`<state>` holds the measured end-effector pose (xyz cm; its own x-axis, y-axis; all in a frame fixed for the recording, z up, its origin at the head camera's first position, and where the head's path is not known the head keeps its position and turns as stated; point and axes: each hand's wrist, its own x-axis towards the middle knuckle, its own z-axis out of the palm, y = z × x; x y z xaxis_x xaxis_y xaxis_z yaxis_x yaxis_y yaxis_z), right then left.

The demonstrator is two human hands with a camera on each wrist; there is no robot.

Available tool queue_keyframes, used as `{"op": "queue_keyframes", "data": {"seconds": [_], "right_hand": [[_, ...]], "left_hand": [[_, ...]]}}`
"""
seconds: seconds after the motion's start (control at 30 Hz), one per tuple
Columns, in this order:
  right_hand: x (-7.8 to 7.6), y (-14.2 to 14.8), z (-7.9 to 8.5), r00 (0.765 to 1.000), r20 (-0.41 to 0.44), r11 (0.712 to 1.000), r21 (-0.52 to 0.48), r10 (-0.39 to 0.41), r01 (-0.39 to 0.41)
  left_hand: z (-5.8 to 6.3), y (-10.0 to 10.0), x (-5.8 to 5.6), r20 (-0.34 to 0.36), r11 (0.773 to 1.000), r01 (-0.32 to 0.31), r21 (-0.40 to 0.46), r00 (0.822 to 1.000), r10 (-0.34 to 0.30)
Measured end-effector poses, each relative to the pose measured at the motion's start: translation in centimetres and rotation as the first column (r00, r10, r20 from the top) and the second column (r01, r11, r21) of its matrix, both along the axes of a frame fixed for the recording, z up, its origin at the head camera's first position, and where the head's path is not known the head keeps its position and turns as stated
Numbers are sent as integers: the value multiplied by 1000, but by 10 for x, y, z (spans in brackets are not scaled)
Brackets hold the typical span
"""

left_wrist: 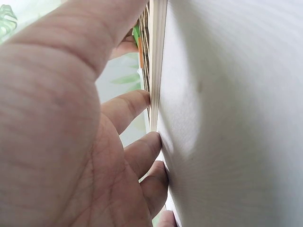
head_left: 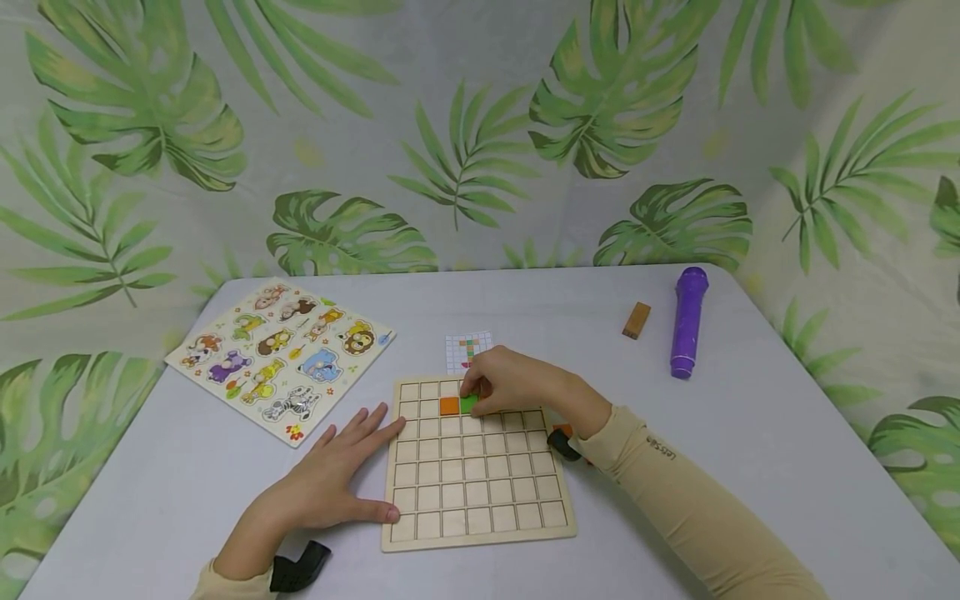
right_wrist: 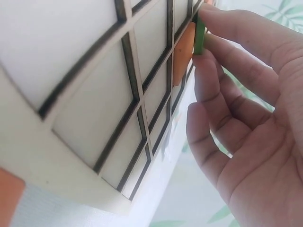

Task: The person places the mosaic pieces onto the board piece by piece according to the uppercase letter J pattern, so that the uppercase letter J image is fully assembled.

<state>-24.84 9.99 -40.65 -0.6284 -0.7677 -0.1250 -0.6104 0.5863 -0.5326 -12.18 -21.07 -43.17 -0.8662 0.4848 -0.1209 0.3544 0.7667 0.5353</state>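
A pale wooden grid board (head_left: 476, 497) lies on the white table, with an orange square tile (head_left: 449, 406) in one of its upper cells. Just right of that tile, my right hand (head_left: 513, 383) pinches a green square tile (head_left: 468, 403) between thumb and fingertips. The right wrist view shows the green tile (right_wrist: 200, 37) edge-on beside the orange tile (right_wrist: 183, 54). My left hand (head_left: 330, 479) spreads its fingers along the board's left edge, thumb and forefinger touching the rim. Behind the board lies a small printed grid card (head_left: 454, 352), partly covered by my right hand.
An animal picture puzzle board (head_left: 251, 379) lies at the back left. At the back right are a small brown block (head_left: 637, 320) and a purple microphone-shaped thing (head_left: 688, 325). Orange pieces (head_left: 562, 429) show partly from under my right wrist, beside the grid board.
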Motion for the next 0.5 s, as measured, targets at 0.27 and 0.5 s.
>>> {"op": "queue_keyframes", "data": {"seconds": [0.27, 0.5], "right_hand": [[0, 0, 0, 1000, -1, 1000, 6, 2, -2], [2, 0, 1, 1000, 5, 1000, -21, 11, -11]], "left_hand": [[0, 0, 0, -2, 1000, 2, 0, 1000, -2], [1, 0, 0, 1, 1000, 2, 3, 1000, -2]]}}
